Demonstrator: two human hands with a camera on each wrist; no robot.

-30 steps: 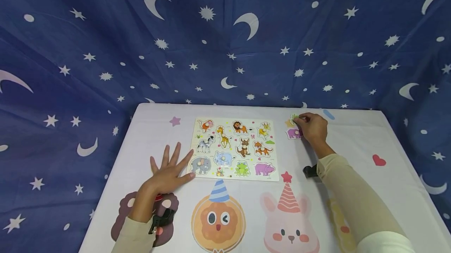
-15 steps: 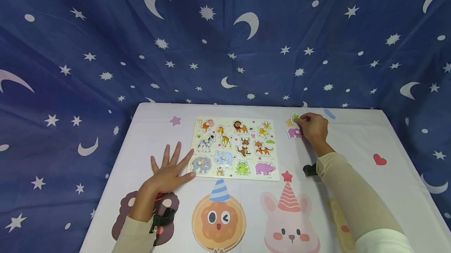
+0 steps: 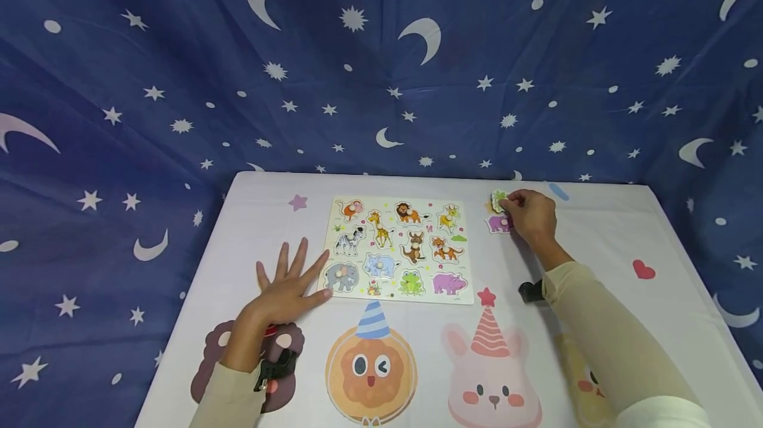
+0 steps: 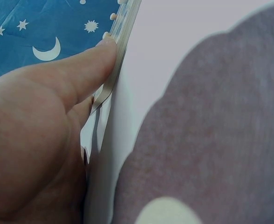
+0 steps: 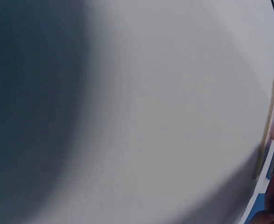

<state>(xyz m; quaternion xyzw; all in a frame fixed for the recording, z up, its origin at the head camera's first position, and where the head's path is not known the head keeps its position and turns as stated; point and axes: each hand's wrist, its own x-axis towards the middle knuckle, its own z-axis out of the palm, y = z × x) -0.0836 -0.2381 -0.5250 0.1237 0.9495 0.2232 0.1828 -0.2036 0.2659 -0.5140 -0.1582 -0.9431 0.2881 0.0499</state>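
A pale wooden puzzle board (image 3: 395, 285) with animal pictures lies flat mid-table. Most animals carry small knobs; the frog and purple hippo pictures at its lower right show none. My left hand (image 3: 286, 295) lies at the board's lower-left corner, fingers spread and straight; its thumb (image 4: 90, 65) touches the board's edge in the left wrist view. Right of the board, my right hand (image 3: 533, 216) pinches a green frog puzzle piece (image 3: 498, 199) between thumb and fingers. Just below it a purple hippo piece (image 3: 496, 224) with a knob lies on the cloth, partly behind the fingers.
A white tablecloth (image 3: 596, 236) printed with cartoon animals covers the table. Behind the far edge hangs a dark blue curtain (image 3: 334, 150) with moons and stars. Dark straps with cameras sit on both wrists.
The frog piece shifts and tilts slightly in my right fingers, and the right forearm moves a little to the right. My left hand stays in place.
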